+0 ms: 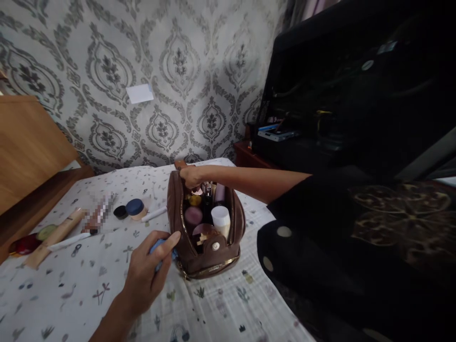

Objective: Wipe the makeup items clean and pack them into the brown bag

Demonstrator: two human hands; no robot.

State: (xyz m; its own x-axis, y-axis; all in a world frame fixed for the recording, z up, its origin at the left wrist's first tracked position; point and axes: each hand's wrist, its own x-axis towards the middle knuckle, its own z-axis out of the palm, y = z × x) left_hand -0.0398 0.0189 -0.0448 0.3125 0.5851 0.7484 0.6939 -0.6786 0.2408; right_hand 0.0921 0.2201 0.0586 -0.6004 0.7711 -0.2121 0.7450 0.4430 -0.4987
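A brown quilted cosmetics bag (pixel 213 259) stands open on the patterned bed sheet (pixel 89 285). Inside it are several items, among them a white-capped bottle (pixel 221 218) and a pink round pot (pixel 193 214). My left hand (pixel 142 275) is closed on a small blue thing (pixel 156 247), with the fingertips touching the bag's left side. My right hand (pixel 190 175) reaches across from the right and pinches the bag's far top edge by a brown tab.
Left of the bag lie a blue-lidded jar (pixel 135 207), a black cap (pixel 120 212), a white pen (pixel 154 214), a beige tube (pixel 57 235) and a red item (pixel 23 244). A wooden headboard (pixel 24 147) stands at left. Dark luggage (pixel 356 95) fills the right.
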